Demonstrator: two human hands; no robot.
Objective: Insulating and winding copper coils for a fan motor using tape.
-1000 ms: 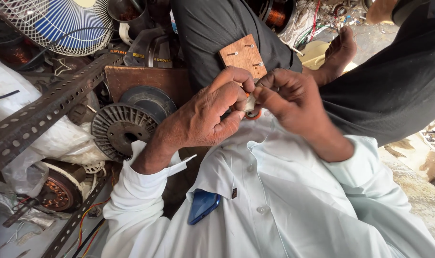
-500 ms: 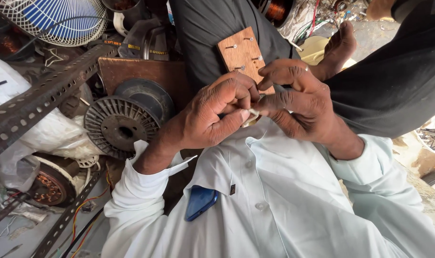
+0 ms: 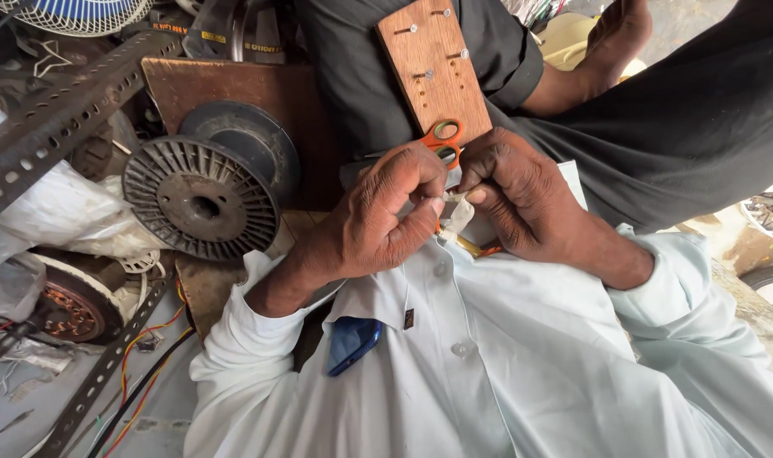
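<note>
My left hand [image 3: 378, 225] and my right hand [image 3: 518, 195] meet in front of my chest, fingertips pinched together on a small pale piece [image 3: 457, 208], perhaps tape or paper. Yellow and orange wire ends [image 3: 478, 248] show just beneath it. Orange-handled scissors [image 3: 443, 140] lie right behind my fingers, against a wooden board with nails [image 3: 433, 64]. I wear a white shirt with a blue object [image 3: 351, 343] in its pocket.
A person in dark clothes [image 3: 700, 110] sits close ahead. A grey finned spool [image 3: 201, 199] and a dark disc [image 3: 251, 140] lie at the left, by a perforated metal angle bar [image 3: 60, 114], a copper-wound motor part [image 3: 64, 309], coloured wires [image 3: 140, 373] and a fan [image 3: 81, 13].
The view has dipped, so my hands sit lower against my shirt. The scissors and more of the wooden board have come into sight. My fingers keep pinching the small piece.
</note>
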